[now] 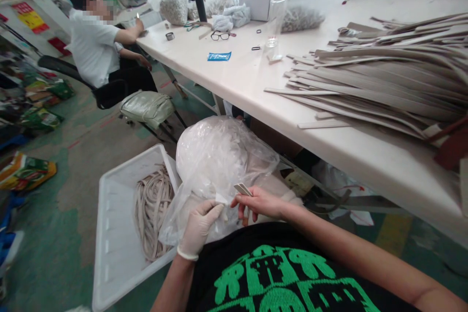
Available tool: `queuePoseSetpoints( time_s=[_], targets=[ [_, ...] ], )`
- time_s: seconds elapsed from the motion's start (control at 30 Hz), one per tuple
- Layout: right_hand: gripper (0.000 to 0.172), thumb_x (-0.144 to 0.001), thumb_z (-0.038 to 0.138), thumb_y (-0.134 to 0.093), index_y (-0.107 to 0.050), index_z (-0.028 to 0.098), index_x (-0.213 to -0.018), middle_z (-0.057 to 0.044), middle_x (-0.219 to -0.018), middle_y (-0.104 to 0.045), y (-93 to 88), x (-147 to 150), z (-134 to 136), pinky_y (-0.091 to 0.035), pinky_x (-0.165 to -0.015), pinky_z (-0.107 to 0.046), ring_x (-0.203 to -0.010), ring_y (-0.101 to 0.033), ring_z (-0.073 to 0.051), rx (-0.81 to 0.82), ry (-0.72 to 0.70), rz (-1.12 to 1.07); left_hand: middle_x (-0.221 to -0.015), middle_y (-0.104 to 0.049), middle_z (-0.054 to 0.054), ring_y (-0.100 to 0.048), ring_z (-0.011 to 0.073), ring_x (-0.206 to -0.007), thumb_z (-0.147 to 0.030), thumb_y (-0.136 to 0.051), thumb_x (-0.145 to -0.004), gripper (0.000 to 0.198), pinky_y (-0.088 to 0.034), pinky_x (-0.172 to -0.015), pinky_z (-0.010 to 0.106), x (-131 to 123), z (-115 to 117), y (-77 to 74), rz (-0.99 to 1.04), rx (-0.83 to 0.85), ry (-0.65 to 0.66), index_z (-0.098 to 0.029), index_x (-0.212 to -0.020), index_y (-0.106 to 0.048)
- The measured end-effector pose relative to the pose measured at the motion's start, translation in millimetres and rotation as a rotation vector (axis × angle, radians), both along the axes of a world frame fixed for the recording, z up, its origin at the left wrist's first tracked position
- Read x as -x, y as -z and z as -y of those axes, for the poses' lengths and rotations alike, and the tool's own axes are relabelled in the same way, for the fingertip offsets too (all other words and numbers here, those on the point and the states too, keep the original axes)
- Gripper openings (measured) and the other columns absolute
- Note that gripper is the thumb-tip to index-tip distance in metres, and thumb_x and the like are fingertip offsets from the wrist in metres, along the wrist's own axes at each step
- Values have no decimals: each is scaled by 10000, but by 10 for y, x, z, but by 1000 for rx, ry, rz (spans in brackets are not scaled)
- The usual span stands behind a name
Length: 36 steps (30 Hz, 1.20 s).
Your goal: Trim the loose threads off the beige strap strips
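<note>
My left hand [199, 228], in a thin white glove, is closed in a pinch. A small pale piece [220, 199] shows at its fingertips; whether it is part of the plastic or separate, I cannot tell. My right hand [263, 203] is bare and holds short flat grey-beige strips [243, 189] that stick out above its fingers. Its lower fingers are curled, close to the left fingertips. Right behind both hands, a large clear plastic bag [214, 156] with pale contents bulges up in front of my lap.
A white plastic crate [120, 234] with coiled beige straps [155, 209] stands at my left. Long beige strips [380, 78] are heaped on the white table [248, 83]. Glasses [220, 36], a blue packet [219, 56] and filled bags lie farther back. A person [93, 44] sits beyond.
</note>
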State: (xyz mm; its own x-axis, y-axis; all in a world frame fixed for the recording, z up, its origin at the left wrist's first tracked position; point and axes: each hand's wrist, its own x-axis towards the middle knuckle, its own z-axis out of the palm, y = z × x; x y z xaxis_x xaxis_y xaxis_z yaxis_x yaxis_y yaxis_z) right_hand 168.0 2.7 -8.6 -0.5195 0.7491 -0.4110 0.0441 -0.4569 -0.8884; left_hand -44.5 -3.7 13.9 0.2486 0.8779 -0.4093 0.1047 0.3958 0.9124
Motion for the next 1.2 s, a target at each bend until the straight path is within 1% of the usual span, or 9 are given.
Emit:
queuePoseSetpoints(
  time_s=[0.1,0.2,0.33,0.5,0.7,0.83,1.0,1.1,1.2],
  targets=[
    [498,-783,626,-634,-671,129,-795,-21,-696,-594,-14,88,-46,-454,-411,-195,-512,-501,-97,0,44,18,-687,-697,12,-592,134,-661,-405,-716,-763,254,-476,-678,228,-58,61,20,102,97,41,-157,-815,-741],
    [467,-765,599,-672,-677,136,-827,23,-656,-504,-34,142,-92,-450,-412,-182,-507,-444,-79,-4,98,43,-711,-693,8,-586,135,-675,-394,-732,-734,240,-471,-676,226,-131,118,81,78,91,35,-159,-785,-735],
    [449,-744,567,-709,-705,136,-874,0,-717,-548,-50,157,-122,-450,-408,-176,-587,-495,-109,-14,111,84,-783,-709,11,-607,157,-761,-362,-653,-789,201,-463,-730,235,-213,166,87,-131,-65,128,-184,-800,-746],
    [477,-704,612,-732,-605,156,-642,51,-552,-367,43,131,-77,-437,-376,-186,-501,-387,-93,6,124,124,-696,-670,-26,-558,137,-642,-293,-581,-824,237,-429,-690,240,-233,161,5,-484,-316,196,-254,-977,-758],
    [481,-759,655,-631,-570,182,-696,105,-462,-229,126,112,-14,-477,-407,-235,-404,-239,-70,147,142,34,-760,-698,-23,-585,164,-682,-343,-584,-821,229,-440,-668,248,-213,121,56,-438,-270,239,-255,-943,-756],
    [432,-734,573,-702,-665,153,-828,88,-496,-314,114,102,-44,-440,-403,-198,-431,-281,-71,155,176,31,-761,-706,-22,-602,160,-689,-337,-578,-842,219,-444,-689,245,-260,140,85,-465,-297,289,-264,-949,-755],
    [475,-775,623,-647,-685,150,-802,16,-615,-509,163,60,-60,-442,-395,-210,-450,-334,-74,169,213,69,-786,-708,-22,-602,147,-685,-310,-581,-839,293,-452,-723,239,-301,123,52,-508,-346,279,-286,-1089,-732],
    [507,-819,641,-593,-675,143,-780,-47,-772,-643,193,1,-32,-450,-410,-210,-437,-326,-53,173,220,66,-708,-651,-29,-575,144,-669,-359,-605,-825,371,-454,-713,240,-249,73,84,-480,-273,211,-252,-1168,-698],
    [517,-845,632,-556,-692,134,-805,-65,-813,-688,199,-26,-5,-452,-400,-208,-404,-247,-32,185,182,33,-654,-592,-36,-535,138,-641,-425,-635,-805,471,-445,-664,235,-212,25,162,-368,-143,151,-204,-1220,-665]
  ],
)
